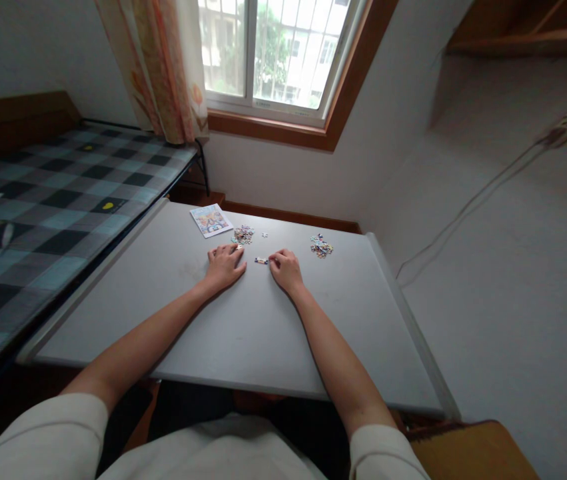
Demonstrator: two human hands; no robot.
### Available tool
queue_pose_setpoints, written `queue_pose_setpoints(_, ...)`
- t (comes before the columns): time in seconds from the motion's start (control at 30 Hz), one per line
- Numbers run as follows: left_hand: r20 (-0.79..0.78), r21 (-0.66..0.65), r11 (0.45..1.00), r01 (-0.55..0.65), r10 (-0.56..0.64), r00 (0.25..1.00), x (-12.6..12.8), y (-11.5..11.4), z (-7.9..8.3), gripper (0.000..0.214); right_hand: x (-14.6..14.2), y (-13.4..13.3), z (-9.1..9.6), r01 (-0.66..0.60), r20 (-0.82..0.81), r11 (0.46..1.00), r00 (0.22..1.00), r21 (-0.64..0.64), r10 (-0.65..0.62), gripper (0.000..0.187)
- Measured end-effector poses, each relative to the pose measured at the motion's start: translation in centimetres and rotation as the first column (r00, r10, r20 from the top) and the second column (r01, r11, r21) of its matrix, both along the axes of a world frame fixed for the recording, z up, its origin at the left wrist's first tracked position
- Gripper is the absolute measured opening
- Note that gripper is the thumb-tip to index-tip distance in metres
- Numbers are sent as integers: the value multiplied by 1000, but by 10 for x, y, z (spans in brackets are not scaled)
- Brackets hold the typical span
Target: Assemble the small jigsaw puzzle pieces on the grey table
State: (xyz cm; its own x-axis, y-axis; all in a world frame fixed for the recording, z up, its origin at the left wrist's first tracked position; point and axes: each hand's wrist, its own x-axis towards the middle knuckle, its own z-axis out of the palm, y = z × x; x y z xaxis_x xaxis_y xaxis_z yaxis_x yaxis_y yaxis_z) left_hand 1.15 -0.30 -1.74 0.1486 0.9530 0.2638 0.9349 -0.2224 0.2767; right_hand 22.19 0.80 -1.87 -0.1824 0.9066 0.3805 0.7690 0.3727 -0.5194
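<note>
My left hand lies flat on the grey table with its fingers stretched out, fingertips close to a small pile of jigsaw pieces. My right hand rests beside it with fingers curled, its fingertips touching a short strip of joined puzzle pieces that lies between the two hands. A single loose piece sits just past the strip. A second pile of pieces lies to the right of my right hand.
A picture card lies at the table's far left. A bed with a checked cover runs along the left side. Behind the table are a window and curtain. A wall with a cable stands at the right.
</note>
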Motion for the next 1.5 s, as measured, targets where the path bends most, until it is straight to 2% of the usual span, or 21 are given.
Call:
queue_pose_setpoints(0.33, 70, 81, 997, -11, 6, 998, -1, 0, -1, 49, 0, 1, -3, 2, -2, 1000, 1000, 10, -2, 16)
queue_pose_setpoints(0.43, 180, 123, 991, 61, -83, 980, -2, 3, 0, 45, -1, 2, -4, -23, -22, 999, 999, 33, 24, 17)
queue_pose_setpoints(0.5, 300, 185, 967, 173, -223, 927, -1, 4, 1, 38, -2, 3, -3, -60, -46, 996, 997, 70, 64, 20)
queue_pose_setpoints(0.57, 419, 242, 928, 283, -363, 832, 2, 3, 2, 28, -3, 2, -2, -109, -70, 987, 991, 117, 118, 23)
queue_pose_setpoints(0.63, 517, 240, 908, 344, -419, 747, 6, -1, 2, 21, -4, 1, -1, -168, -79, 973, 980, 160, 183, 26)
queue_pose_setpoints(0.77, 650, 123, 919, 375, -360, 670, 12, -6, 1, 22, -6, -2, 2, -282, -46, 939, 954, 196, 296, 31)
queue_pose_setpoints(0.93, 725, 35, 940, 340, -258, 639, 11, -3, 0, 31, -6, -4, 5, -312, -15, 934, 947, 173, 320, 28)
queue_pose_setpoints(1.2, 747, 7, 923, 385, -261, 611, 12, -4, 2, 27, -7, -7, 9, -315, -27, 941, 947, 123, 320, 19)
queue_pose_setpoints(1.5, 729, 33, 914, 404, -299, 616, 12, -3, 1, 22, -8, -5, 6, -322, -48, 935, 942, 153, 332, 15)
